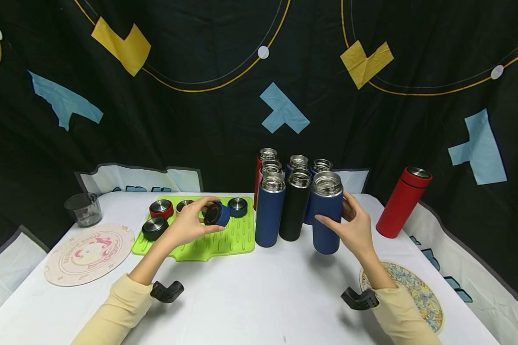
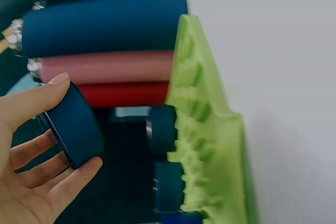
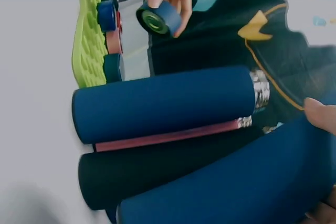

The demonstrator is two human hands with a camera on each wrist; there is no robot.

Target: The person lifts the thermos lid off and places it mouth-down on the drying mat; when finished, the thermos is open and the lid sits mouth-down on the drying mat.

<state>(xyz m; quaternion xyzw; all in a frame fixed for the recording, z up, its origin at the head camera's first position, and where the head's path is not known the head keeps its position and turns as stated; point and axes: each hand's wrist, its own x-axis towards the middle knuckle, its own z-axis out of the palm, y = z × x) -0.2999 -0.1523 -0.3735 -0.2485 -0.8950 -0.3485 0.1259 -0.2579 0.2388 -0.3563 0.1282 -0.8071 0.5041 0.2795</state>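
Note:
Between thumb and fingers, my left hand (image 1: 191,224) pinches a blue bottle lid (image 1: 222,215) tilted on its side above the green drying mat (image 1: 237,242); its hollow underside shows in the right wrist view. My right hand (image 1: 357,229) grips a lidless blue thermos bottle (image 1: 326,218) around its side. That bottle is nearly upright in the head view, with a shadow below its base. To its left stand a black thermos bottle (image 1: 294,211) and another blue thermos bottle (image 1: 269,215), both with bare steel necks. More lidless bottles behind are partly hidden.
On the mat sit a red lid (image 1: 161,208), a black lid (image 1: 155,228), a dark blue lid (image 1: 238,207) and a partly hidden one. A lidded red bottle (image 1: 404,202) stands far right. Around lie a pink round mat (image 1: 89,254), a patterned mat (image 1: 420,292) and a clear cup (image 1: 84,211).

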